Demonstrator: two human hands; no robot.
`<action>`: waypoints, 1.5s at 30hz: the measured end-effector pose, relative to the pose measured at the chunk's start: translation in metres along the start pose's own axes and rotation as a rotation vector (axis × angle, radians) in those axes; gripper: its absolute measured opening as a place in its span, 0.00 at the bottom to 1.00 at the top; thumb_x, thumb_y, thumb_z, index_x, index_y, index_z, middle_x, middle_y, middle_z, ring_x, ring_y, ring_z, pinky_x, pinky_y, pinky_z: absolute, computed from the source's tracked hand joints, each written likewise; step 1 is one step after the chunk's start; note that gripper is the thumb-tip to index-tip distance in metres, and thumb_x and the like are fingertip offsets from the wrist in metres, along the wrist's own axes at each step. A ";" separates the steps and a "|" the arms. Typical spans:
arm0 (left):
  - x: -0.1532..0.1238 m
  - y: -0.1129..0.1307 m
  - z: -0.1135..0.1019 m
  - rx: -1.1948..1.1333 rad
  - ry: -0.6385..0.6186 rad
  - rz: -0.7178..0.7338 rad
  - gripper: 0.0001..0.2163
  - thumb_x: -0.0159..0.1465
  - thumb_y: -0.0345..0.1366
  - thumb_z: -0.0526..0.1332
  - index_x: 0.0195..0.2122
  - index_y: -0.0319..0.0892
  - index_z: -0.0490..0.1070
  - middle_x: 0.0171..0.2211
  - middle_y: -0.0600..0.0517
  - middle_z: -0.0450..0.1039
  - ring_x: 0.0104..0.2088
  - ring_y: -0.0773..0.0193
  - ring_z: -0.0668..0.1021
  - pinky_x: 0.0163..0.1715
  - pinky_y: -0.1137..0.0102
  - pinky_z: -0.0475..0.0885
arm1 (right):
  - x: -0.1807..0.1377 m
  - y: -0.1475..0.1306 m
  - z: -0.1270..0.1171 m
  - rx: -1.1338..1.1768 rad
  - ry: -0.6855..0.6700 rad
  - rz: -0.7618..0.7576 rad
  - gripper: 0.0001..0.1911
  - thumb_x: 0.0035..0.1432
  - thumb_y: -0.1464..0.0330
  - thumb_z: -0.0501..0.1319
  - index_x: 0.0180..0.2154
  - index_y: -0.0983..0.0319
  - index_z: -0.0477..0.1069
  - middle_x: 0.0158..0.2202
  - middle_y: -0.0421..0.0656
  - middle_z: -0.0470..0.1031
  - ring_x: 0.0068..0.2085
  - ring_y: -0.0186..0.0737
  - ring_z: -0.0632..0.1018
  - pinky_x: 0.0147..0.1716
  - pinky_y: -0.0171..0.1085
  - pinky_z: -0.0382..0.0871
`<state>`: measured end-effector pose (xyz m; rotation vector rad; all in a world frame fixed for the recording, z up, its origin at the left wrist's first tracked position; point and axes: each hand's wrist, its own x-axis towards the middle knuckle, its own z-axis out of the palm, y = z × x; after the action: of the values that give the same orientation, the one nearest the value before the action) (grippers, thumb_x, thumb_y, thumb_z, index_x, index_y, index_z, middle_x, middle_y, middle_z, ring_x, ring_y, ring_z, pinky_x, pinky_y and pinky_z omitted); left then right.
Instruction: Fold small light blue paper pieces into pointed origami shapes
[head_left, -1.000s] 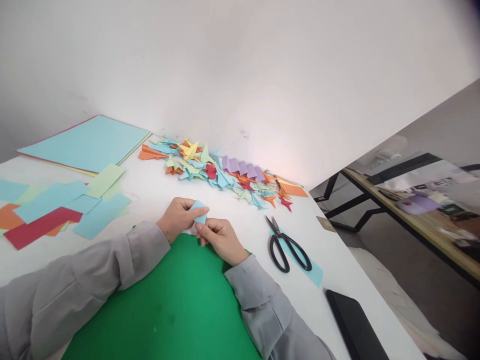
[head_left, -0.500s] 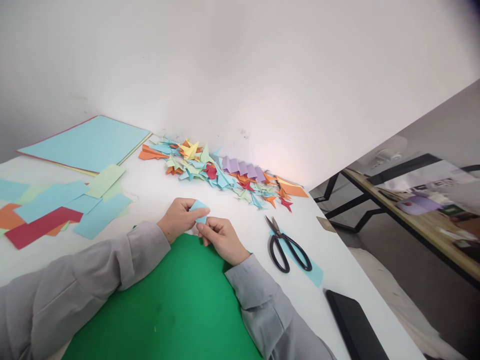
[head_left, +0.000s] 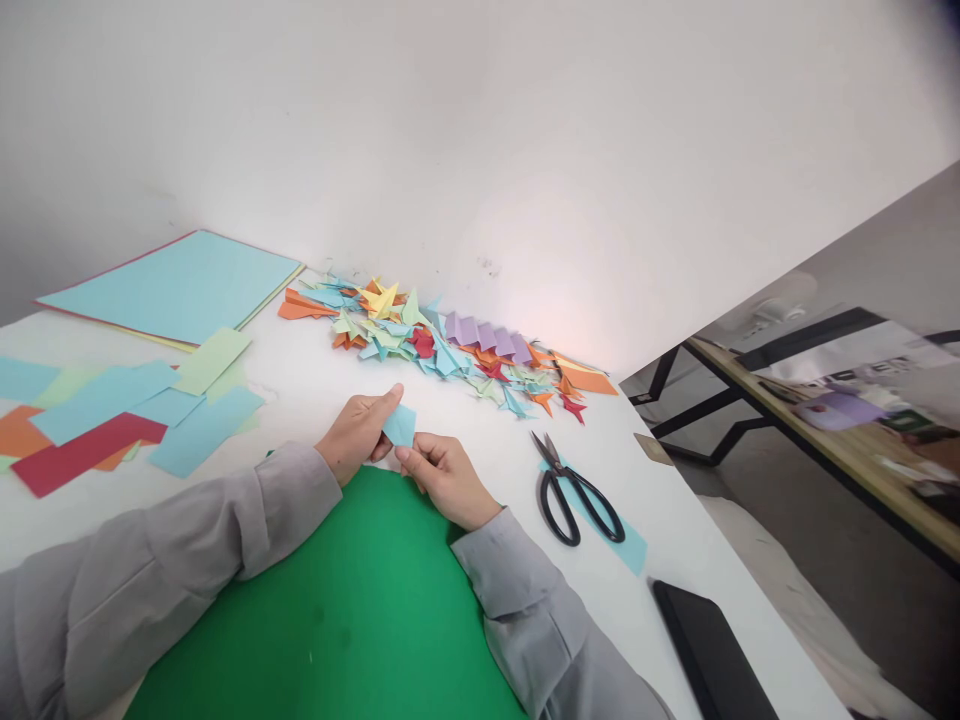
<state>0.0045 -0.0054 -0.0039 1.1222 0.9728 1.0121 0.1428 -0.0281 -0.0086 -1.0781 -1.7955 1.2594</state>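
Observation:
A small folded light blue paper piece (head_left: 400, 426) is held between both hands above the far edge of a green sheet (head_left: 352, 610). My left hand (head_left: 357, 438) pinches its left side, thumb stretched along the top edge. My right hand (head_left: 448, 480) grips its lower right corner with fingertips. Both arms wear grey sleeves and rest on the green sheet.
Black scissors (head_left: 574, 490) lie on a blue strip to the right. A heap of folded coloured paper shapes (head_left: 442, 345) runs along the wall. Cut paper strips (head_left: 120, 415) and a stack of large sheets (head_left: 176, 285) lie left. A black flat object (head_left: 709, 655) sits near the table's right edge.
My left thumb has straightened along the top of the blue piece, and the piece now shows flatter and more open toward me. The hands stayed in the same spot.

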 end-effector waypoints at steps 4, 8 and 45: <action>0.000 0.003 0.001 -0.025 0.035 -0.010 0.25 0.57 0.54 0.50 0.12 0.40 0.57 0.06 0.57 0.54 0.08 0.75 0.56 0.11 0.76 0.48 | 0.000 0.002 0.000 0.033 0.047 0.035 0.21 0.52 0.53 0.54 0.19 0.62 0.62 0.12 0.32 0.55 0.15 0.28 0.56 0.16 0.31 0.48; 0.002 0.002 0.001 -0.035 0.020 0.008 0.20 0.54 0.49 0.58 0.15 0.40 0.58 0.07 0.58 0.57 0.09 0.75 0.59 0.11 0.77 0.50 | 0.001 0.001 0.000 0.091 0.087 0.064 0.22 0.52 0.51 0.53 0.20 0.62 0.62 0.11 0.32 0.56 0.15 0.28 0.56 0.15 0.31 0.48; -0.001 0.004 0.004 0.053 0.121 0.004 0.17 0.49 0.35 0.60 0.09 0.40 0.54 0.05 0.60 0.54 0.08 0.76 0.58 0.10 0.77 0.50 | 0.000 0.000 0.006 0.025 0.184 0.009 0.20 0.49 0.57 0.60 0.16 0.61 0.58 0.13 0.34 0.60 0.17 0.29 0.58 0.18 0.32 0.52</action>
<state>0.0075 -0.0069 0.0013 1.1168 1.0997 1.0721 0.1374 -0.0308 -0.0100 -1.1504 -1.6347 1.1449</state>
